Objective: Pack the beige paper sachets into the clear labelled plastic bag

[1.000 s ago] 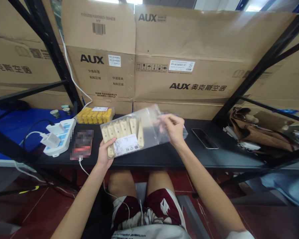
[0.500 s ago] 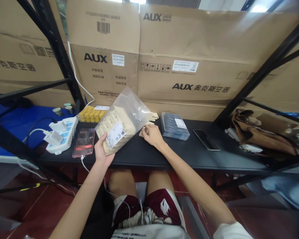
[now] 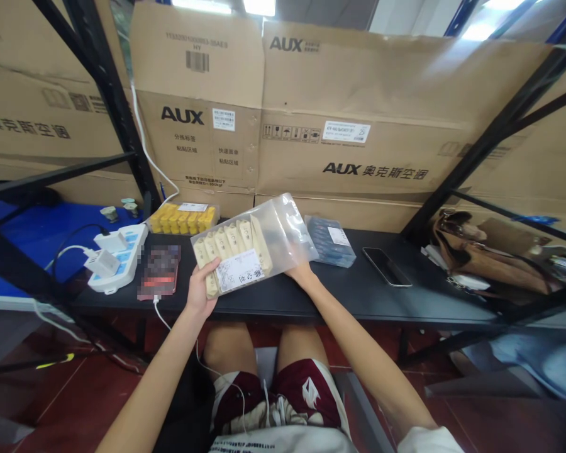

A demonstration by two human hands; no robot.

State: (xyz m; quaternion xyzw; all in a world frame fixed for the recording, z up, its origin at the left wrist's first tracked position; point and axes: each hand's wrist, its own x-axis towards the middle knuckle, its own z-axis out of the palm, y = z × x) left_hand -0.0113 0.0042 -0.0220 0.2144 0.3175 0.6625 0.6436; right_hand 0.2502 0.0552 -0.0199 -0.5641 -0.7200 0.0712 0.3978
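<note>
My left hand (image 3: 202, 288) grips the lower left corner of a clear plastic bag (image 3: 287, 234), thumb on the front. Inside the bag stands a row of several cream-coloured packets (image 3: 233, 238) with dark print. A white label (image 3: 239, 270) with black characters is on its front. The bag's unfilled end points right, toward my right hand (image 3: 302, 272). That hand is behind this end, its fingers hidden by the cloudy plastic, so what they hold cannot be made out. Just right of it lies a bag of dark blue packets (image 3: 327, 248) with a white label.
Yellow packets (image 3: 182, 219) in a bag lie at the back left. A phone on a cable (image 3: 160, 272) and a power strip (image 3: 117, 258) are nearer. Another phone (image 3: 387, 267) and a brown bag (image 3: 471, 251) lie right. Cardboard (image 3: 339, 182) walls the back of the black table (image 3: 358, 299).
The bag in my left hand has tipped from slanting upward to nearly level, its unfilled end swinging right and down. It now covers my right hand's fingers and the cream pieces on the table.
</note>
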